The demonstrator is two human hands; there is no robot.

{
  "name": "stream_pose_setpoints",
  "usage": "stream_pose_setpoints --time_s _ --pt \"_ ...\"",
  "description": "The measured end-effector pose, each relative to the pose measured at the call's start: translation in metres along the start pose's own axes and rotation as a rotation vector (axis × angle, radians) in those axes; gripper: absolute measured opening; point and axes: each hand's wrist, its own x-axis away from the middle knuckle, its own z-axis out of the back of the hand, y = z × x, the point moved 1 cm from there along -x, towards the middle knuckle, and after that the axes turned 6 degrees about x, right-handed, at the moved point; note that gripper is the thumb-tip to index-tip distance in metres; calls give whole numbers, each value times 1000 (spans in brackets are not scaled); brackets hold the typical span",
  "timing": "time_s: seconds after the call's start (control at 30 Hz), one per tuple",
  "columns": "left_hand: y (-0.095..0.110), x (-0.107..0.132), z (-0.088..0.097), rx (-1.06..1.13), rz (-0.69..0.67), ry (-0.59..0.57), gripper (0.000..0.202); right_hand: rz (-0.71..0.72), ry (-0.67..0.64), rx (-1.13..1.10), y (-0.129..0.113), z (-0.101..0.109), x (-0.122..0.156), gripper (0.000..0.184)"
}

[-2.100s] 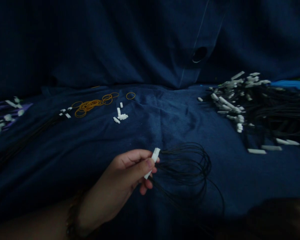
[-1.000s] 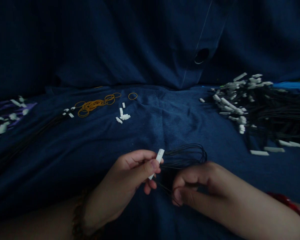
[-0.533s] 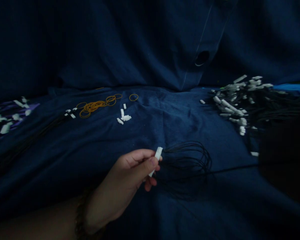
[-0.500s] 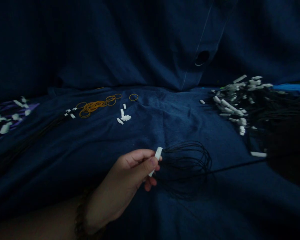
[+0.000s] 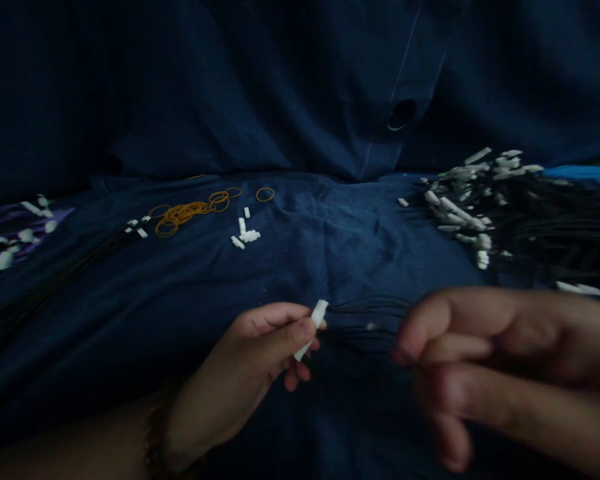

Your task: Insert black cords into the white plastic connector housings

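My left hand (image 5: 260,360) pinches a white plastic connector (image 5: 319,313) between thumb and fingers, tilted with its ridged end up. Thin black wires (image 5: 365,305) run from the connector to the right. A small pale speck, too blurred to name, shows among them. In the right foreground is my right hand (image 5: 505,367), slightly blurred, its fingers bent and the thumb apart from the index fingertip. It hovers beside the wires and covers their far part. I see nothing between its fingers.
Yellow rubber bands (image 5: 190,212) and several small white connectors (image 5: 247,235) lie on the dark blue cloth (image 5: 290,267). A black cable bundle (image 5: 80,267) is at left, near white connectors on purple material (image 5: 27,243). A pile of white-ended black cables (image 5: 470,213) lies right.
My right hand has come into view from the right, in front of the looped wires. My left hand keeps its hold on the connector, slightly lower.
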Motion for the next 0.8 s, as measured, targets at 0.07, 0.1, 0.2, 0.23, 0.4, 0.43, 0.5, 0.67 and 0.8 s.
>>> stream_pose_setpoints --time_s 0.07,0.1,0.2,0.23,0.4,0.43,0.5,0.67,0.8 --pt "-1 0 1 35 22 -15 14 23 -135 54 -10 -2 -1 13" --pt "-1 0 1 46 29 -18 14 30 -170 94 -12 -3 -3 10" --pt "0 -1 1 50 44 -23 13 15 -144 188 -9 -9 -9 12" --pt "0 -1 0 48 46 -20 13 15 -142 197 -7 -11 -9 12" --pt "0 -1 0 48 52 -13 12 20 -157 213 -3 -13 -8 12" --pt "0 -1 0 45 51 -17 12 18 -164 214 -4 -13 -8 12" --pt "0 0 0 32 55 -19 13 12 -177 216 -5 -12 -8 14" --pt "1 0 -1 15 62 -3 13 17 -153 225 -7 -13 -10 16" --pt "1 0 -1 2 42 -15 12 11 -150 232 -7 -13 -11 16"
